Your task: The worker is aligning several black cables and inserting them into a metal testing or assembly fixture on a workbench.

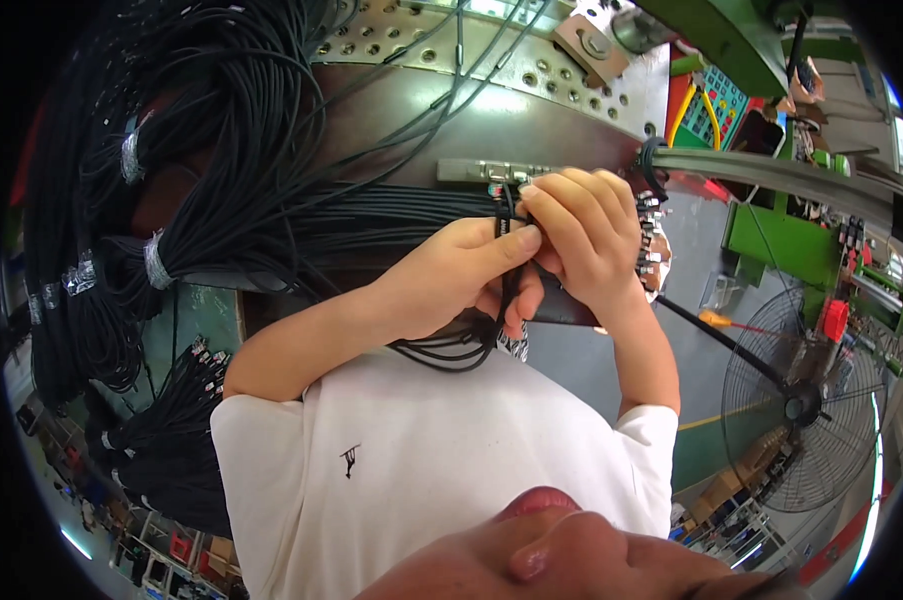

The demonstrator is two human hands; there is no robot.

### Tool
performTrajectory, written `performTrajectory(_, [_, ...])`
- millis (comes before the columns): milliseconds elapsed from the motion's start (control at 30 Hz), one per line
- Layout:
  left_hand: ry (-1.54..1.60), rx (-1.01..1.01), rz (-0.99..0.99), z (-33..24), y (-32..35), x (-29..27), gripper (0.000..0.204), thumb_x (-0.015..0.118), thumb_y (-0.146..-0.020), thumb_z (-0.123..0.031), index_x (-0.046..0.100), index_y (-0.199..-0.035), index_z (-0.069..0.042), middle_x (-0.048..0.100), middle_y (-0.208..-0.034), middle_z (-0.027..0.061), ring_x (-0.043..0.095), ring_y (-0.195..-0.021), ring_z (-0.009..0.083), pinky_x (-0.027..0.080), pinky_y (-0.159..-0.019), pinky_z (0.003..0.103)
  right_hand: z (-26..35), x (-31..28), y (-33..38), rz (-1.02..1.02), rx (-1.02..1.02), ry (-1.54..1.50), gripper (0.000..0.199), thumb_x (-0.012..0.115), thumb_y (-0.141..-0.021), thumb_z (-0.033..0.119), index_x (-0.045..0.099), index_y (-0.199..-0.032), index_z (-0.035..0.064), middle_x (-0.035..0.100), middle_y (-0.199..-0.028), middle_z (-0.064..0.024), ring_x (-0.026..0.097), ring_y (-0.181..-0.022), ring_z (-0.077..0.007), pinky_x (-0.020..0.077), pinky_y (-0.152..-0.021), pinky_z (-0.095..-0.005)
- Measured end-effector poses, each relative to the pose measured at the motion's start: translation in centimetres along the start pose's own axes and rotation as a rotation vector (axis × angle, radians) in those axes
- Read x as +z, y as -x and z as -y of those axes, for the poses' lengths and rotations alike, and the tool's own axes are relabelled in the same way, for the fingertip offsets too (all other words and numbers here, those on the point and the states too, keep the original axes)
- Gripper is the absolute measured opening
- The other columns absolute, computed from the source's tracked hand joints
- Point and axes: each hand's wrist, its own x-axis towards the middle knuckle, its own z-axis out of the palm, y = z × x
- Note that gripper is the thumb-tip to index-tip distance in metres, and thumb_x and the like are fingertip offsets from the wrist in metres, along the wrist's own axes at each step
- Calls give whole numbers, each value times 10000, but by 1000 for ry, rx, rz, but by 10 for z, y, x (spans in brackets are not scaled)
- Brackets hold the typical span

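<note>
My left hand (453, 262) and my right hand (589, 232) meet over the bench's near edge, fingers bent together around a black cable (503, 228). The left thumb presses beside the cable, and the right thumb and fingers pinch it near its upper end. A small metal-tipped end with a bit of red and green shows just above the fingers. Below my hands, a loop of black cable (451, 358) hangs in front of my white shirt. Part of the cable is hidden behind my fingers. Many parallel black cables (371, 212) lie just left of my hands.
A metal fixture bar (476, 170) lies just beyond my hands on the brown bench (401, 105). Tied cable bundles (251, 120) are heaped at left. Connector ends (651, 235) stick out at right. A perforated metal plate (541, 75), yellow-handled pliers (683, 112) and a floor fan (801, 405) stand around.
</note>
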Motion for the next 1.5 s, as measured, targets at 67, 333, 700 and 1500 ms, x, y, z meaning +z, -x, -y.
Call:
performTrajectory(67, [-123, -122, 47, -10, 8, 8, 425, 409, -1002, -379, 546, -1049, 20, 640, -827, 107, 622, -673, 156, 525, -636, 285, -11, 6, 6, -75, 69, -16, 264, 638, -707, -21, 614, -963, 37, 635, -908, -65, 616, -811, -239, 465, -747, -362])
performTrajectory(333, [-623, -88, -76, -23, -2, 6, 390, 400, -1012, -300, 598, -944, 30, 682, -754, 110, 651, -693, 135, 505, -634, 244, -33, 13, 34, 18, 288, -55, 239, 637, -690, -64, 617, -907, 34, 602, -879, -90, 595, -858, -287, 492, -735, -373])
performTrajectory(700, [-439, -462, 54, -35, -26, 34, 438, 407, -974, -334, 615, -858, 33, 673, -720, 169, 647, -612, 195, 503, -573, 270, -10, -21, 4, 138, 9, -21, 320, 669, -647, 18, 627, -963, 12, 612, -907, -96, 614, -821, -260, 508, -698, -339])
performTrajectory(1500, [-339, 256, -368, -115, -105, -50, 402, 387, -1014, -314, 508, -1177, 33, 649, -940, 126, 620, -854, 182, 521, -791, 274, -55, -13, 38, 197, 137, -24, 268, 628, -642, -56, 603, -899, 15, 631, -915, -98, 648, -788, -248, 532, -670, -311])
